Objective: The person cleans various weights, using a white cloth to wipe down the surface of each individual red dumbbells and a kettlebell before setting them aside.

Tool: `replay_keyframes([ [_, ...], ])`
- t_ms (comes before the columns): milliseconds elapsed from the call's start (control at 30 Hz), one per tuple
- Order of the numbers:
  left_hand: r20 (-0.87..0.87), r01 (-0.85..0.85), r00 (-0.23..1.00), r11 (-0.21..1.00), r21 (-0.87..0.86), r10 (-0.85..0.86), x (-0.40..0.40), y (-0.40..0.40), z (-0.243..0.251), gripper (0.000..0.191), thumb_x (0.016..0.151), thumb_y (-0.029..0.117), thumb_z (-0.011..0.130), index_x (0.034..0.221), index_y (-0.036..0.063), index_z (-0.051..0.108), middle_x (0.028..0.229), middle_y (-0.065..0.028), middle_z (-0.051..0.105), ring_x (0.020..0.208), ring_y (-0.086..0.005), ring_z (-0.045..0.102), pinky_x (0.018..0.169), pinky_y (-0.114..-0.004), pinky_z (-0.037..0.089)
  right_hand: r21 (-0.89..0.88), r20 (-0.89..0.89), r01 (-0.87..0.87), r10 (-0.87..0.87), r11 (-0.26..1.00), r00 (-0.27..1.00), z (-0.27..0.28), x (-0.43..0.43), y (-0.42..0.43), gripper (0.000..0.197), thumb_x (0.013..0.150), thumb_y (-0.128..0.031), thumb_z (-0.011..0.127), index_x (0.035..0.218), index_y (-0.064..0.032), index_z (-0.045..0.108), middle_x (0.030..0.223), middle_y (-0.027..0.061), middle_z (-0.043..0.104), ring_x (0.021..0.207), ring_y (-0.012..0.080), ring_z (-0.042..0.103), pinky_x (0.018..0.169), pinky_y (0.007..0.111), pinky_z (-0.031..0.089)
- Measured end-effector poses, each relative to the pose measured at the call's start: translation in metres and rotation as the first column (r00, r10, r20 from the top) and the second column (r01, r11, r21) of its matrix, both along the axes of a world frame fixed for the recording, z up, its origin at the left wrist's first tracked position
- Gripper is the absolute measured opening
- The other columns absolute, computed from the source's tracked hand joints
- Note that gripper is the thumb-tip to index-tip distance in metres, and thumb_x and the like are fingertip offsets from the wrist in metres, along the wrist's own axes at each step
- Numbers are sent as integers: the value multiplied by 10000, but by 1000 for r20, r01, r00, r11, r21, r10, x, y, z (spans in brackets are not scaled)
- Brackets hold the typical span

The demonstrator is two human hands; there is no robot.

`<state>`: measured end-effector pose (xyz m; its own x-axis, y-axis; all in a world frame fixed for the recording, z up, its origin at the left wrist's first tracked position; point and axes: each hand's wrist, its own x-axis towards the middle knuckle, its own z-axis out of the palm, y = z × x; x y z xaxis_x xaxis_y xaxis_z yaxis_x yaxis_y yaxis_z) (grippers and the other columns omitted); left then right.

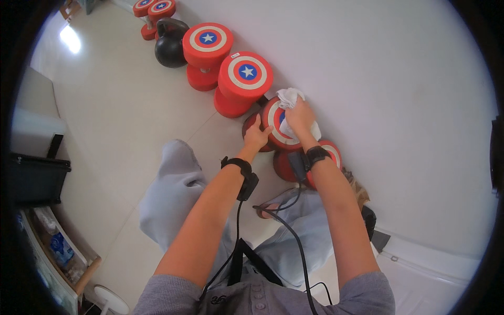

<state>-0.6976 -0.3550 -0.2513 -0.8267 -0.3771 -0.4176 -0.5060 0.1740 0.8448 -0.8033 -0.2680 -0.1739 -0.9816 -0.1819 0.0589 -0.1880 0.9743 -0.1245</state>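
A red dumbbell (271, 114) with a white ring and a blue centre stands on end by the wall. My right hand (301, 118) presses a white cloth (289, 97) onto its upper face, the cloth showing above and below the fingers. My left hand (258, 135) rests against the near left side of the same dumbbell head, fingers and thumb spread around its edge. Up and to the left stands a larger red dumbbell (246, 73) with a star on its face. Another red dumbbell (284, 165) is partly hidden behind my right wrist.
Further up the row are another red dumbbell (208, 38), a black kettlebell (170, 49) and smaller dumbbells (161, 8). The white wall (374, 78) runs along the right. A dark bin (37, 179) and an open drawer (59, 244) holding packets are at the left. Cables hang from my wrist straps.
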Motion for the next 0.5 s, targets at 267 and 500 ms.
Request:
replay_keyframes([
  [267,-32,144,988,985,-91,-148,14,-47,-5,718,749,440,621,1274,4,398,1122,-243,548,1062,-379,512,817,-422,455,-1,-28,-491,490,871,871,15,81,-8,584,632,-129,657,1196,-165,513,1106,41,561,998,252,510,843,408,362],
  [500,409,706,674,700,-110,-615,11,-89,64,629,789,247,580,1303,-26,339,1330,-217,383,1203,-319,415,955,-348,393,-164,-25,-581,586,797,810,24,107,71,576,632,-71,632,1182,-203,528,1095,32,563,992,258,507,860,402,355],
])
